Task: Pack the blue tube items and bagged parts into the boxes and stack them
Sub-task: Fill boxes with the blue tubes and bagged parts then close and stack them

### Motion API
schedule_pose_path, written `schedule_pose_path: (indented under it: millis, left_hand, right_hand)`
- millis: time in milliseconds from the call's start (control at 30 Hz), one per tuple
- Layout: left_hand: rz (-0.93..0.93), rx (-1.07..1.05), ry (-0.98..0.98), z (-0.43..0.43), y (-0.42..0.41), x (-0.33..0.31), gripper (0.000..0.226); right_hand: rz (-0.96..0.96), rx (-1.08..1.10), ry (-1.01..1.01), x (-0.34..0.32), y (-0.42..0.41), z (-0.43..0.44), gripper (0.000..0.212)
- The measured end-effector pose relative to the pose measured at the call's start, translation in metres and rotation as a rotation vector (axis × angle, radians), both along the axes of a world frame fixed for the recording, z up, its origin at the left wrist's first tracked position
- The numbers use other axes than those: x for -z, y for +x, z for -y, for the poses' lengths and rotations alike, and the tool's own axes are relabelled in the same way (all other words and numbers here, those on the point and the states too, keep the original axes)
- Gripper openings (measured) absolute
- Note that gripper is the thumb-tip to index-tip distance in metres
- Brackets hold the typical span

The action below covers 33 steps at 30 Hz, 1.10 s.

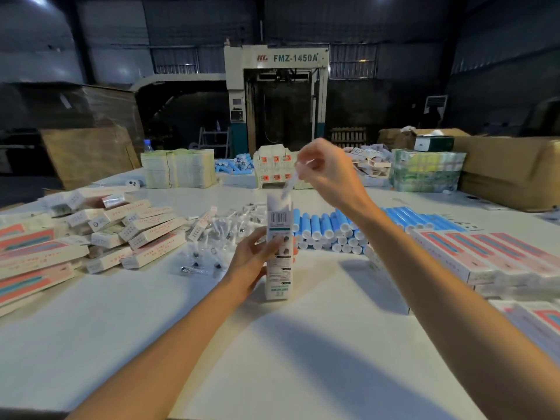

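A tall white box (pixel 279 234) stands upright on the table with its top flap open. My left hand (pixel 257 256) grips its lower left side. My right hand (pixel 327 171) is above the opening, pinching a small clear bagged part (pixel 290 181) that hangs down into the box's mouth. Rows of blue tubes (pixel 327 230) with white caps lie just right of the box. A loose heap of clear bagged parts (pixel 218 234) lies to its left.
Closed boxes are piled at the left (pixel 115 234) and stacked in neat rows at the right (pixel 485 256). Flat unfolded cartons (pixel 178 168), more blue tubes (pixel 235 163) and wrapped bundles (pixel 424 171) line the far table edge. Big cardboard cartons (pixel 509 171) stand beyond.
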<state>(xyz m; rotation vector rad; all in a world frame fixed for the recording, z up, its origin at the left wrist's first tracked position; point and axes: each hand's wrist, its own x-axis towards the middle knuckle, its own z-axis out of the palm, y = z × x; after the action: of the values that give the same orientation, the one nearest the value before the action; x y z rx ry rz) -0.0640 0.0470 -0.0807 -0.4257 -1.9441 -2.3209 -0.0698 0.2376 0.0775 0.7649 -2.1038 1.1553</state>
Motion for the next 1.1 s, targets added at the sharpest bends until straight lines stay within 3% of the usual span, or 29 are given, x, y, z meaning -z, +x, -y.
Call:
schedule_pose_path:
  millis: [167, 367, 667, 867, 1100]
  left_hand:
    - [-0.001, 0.027, -0.009, -0.002, 0.003, -0.002, 0.039]
    - [-0.001, -0.037, 0.005, -0.001, 0.005, -0.006, 0.042]
    - [-0.065, -0.066, -0.024, -0.006, 0.005, -0.007, 0.040]
    - [-0.191, -0.070, -0.022, -0.007, 0.009, -0.006, 0.067]
    - [-0.206, -0.040, -0.093, -0.011, 0.007, -0.006, 0.069]
  right_hand:
    - [0.129, -0.052, 0.125, 0.022, -0.002, 0.028, 0.015]
    - [0.009, 0.047, 0.350, 0.056, -0.006, 0.029, 0.020]
    - [0.117, -0.062, 0.028, 0.093, -0.001, 0.005, 0.028]
    - [0.114, -0.118, -0.108, 0.118, 0.002, 0.004, 0.051]
    - [0.268, -0.208, -0.305, 0.123, 0.000, 0.001, 0.048]
